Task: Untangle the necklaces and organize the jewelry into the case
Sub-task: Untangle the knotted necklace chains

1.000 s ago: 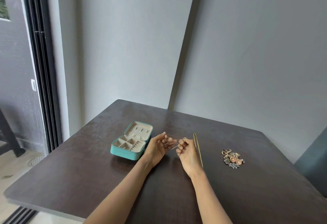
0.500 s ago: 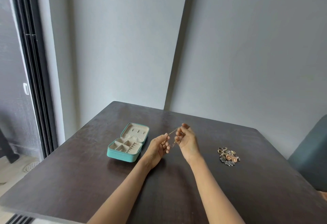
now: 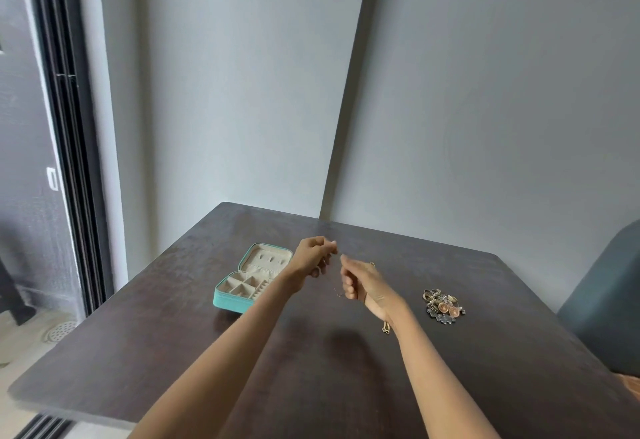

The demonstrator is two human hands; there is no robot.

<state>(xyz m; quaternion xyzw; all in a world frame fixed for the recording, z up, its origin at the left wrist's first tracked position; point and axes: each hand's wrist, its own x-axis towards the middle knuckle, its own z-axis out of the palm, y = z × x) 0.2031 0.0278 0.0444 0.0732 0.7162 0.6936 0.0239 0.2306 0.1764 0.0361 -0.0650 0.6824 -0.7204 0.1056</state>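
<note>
Both my hands are raised above the middle of the dark table (image 3: 311, 369). My left hand (image 3: 311, 256) pinches one end of a thin gold necklace chain (image 3: 385, 327) with curled fingers. My right hand (image 3: 360, 281) grips the same chain, which drapes over its back and hangs below the wrist. The chain is very fine and hard to trace between the hands. A teal jewelry case (image 3: 252, 279) lies open to the left of my left hand, with beige compartments. A small pile of jewelry (image 3: 443, 305) sits on the table to the right of my right hand.
Grey walls meet in a corner behind the table. A dark sliding-door frame (image 3: 69, 127) stands at the left. A blue-grey chair back (image 3: 609, 300) rises past the table's right edge.
My left hand has lifted and turned over, fingers now curled downward. My right hand has dropped and tipped, with the chain now trailing over its back and below the wrist.
</note>
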